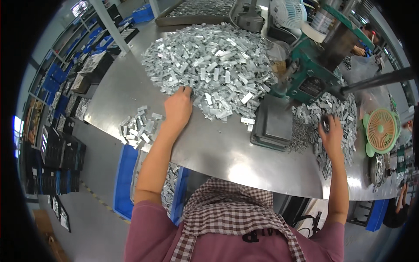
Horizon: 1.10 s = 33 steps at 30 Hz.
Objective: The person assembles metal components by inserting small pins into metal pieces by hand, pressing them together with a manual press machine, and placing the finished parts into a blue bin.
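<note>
My left hand [178, 107] reaches to the near left edge of a large heap of small silvery metal pieces [218, 65]. Its fingers are curled together against the heap, with something dark at the tips; what they hold, if anything, is hidden. Over a second spread of metal pieces [349, 126] on the right, my right hand [332, 135] has its fingers bent closed, dark at the tips, and I cannot make out what is in them. Between the hands stands a green hand press [305, 74] with a flat metal block [274, 120] in front of it.
A small group of metal pieces [142, 127] lies at the table's left edge, above a blue bin [124, 183]. The press's long dark lever [379, 81] sticks out rightward. A green and orange fan [381, 129] stands at the right; a tray [192, 19] lies at the back.
</note>
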Motion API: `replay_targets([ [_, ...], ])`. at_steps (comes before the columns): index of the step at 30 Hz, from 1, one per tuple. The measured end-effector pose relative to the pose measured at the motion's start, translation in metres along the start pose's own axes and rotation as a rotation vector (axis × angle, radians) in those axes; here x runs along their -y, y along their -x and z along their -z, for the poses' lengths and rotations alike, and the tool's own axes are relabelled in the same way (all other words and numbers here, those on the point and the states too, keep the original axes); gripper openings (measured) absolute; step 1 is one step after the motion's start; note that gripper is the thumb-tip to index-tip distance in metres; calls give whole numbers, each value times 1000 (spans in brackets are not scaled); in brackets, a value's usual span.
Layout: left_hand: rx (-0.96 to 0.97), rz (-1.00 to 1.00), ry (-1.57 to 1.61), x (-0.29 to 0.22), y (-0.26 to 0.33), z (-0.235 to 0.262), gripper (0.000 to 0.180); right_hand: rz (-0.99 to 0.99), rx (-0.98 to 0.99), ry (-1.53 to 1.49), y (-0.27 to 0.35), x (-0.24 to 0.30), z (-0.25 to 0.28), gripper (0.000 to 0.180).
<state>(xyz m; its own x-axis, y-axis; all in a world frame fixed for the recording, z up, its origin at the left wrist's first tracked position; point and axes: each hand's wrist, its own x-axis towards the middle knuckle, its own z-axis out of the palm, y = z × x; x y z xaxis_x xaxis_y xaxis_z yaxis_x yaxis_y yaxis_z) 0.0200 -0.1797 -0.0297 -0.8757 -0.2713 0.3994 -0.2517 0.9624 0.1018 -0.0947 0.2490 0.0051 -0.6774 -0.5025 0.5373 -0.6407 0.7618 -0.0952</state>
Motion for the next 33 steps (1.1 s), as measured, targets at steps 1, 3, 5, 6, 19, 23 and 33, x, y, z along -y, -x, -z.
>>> replay_targets([
  [1,-33,33,74,1,2,4,16,41,20,15,5,18,8,26],
  [3,13,106,276,-12,6,22,18,153,100,19,17,49,24,28],
  [5,78,98,607,-20,13,30,19,309,212,-117,35,74,24,29],
  [6,168,77,792,-30,17,33,19,389,271,-146,42,91,27,26],
  [19,848,-13,1287,-117,49,59,22,293,298,-210,74,124,-2,26],
  [23,821,12,1359,-117,50,49,15,282,302,-249,74,119,-7,22],
  [33,975,191,1612,-129,57,44,13,448,371,-382,67,123,-6,22],
])
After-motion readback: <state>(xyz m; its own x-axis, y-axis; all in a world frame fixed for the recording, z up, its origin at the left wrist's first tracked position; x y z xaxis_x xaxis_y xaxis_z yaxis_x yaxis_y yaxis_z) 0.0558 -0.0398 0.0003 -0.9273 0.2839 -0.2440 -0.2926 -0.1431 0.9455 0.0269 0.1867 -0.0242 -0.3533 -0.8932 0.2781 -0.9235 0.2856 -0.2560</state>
